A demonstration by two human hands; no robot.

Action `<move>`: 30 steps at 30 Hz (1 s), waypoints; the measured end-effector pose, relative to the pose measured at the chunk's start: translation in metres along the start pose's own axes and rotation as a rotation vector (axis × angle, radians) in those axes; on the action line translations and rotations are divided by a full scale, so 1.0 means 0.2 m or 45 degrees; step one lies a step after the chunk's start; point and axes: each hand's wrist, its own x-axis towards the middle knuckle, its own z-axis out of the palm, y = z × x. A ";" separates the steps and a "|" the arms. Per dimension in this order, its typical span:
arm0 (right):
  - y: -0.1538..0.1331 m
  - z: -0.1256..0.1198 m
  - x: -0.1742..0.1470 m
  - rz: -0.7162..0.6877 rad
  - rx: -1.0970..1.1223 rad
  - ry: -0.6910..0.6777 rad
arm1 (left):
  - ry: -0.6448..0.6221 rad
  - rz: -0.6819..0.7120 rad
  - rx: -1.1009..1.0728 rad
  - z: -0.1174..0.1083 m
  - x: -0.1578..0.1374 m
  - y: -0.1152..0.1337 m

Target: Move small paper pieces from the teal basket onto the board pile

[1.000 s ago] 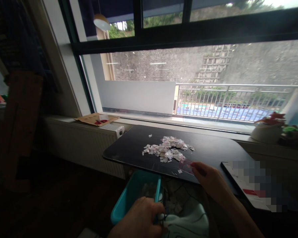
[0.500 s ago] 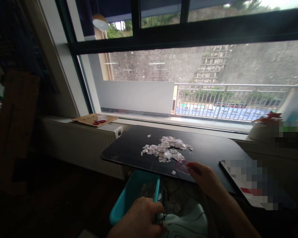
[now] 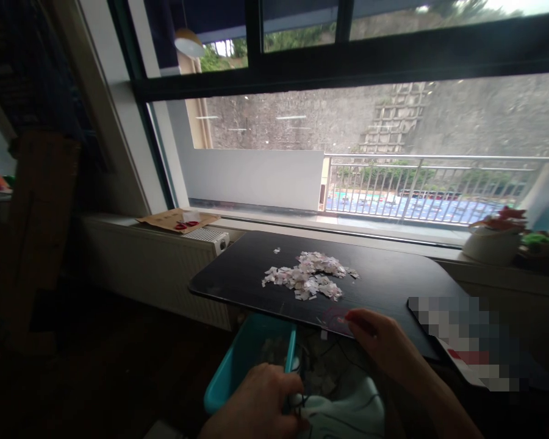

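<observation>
My left hand is closed around the near right rim of a teal plastic bin, held below the table's front edge. Between the fingertips of my right hand is a thin see-through pinkish sheet, lying at the front edge of the black table. A heap of small torn paper scraps covers the table's middle. One loose scrap shows just below the edge, near the sheet. The bin's inside is dim; pale bits in it are hard to make out.
A pixelated flat object lies on the table's right side. Left of the table, a radiator carries brown paper and red-handled scissors. A white pot stands on the sill at right. Pale green fabric lies below.
My right hand has drawn the see-through sheet slightly toward the front edge. The loose scrap has moved from the tabletop to just past the edge. My left hand stays on the bin.
</observation>
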 end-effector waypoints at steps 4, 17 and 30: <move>0.02 -0.04 0.03 0.031 -0.053 0.094 | -0.001 0.013 -0.009 0.00 0.01 0.00; 0.12 -0.02 0.17 0.145 -0.156 0.304 | -0.010 0.008 -0.002 0.02 0.02 -0.02; 0.11 -0.04 0.17 0.092 -0.114 0.314 | -0.059 0.047 0.066 0.05 0.01 0.02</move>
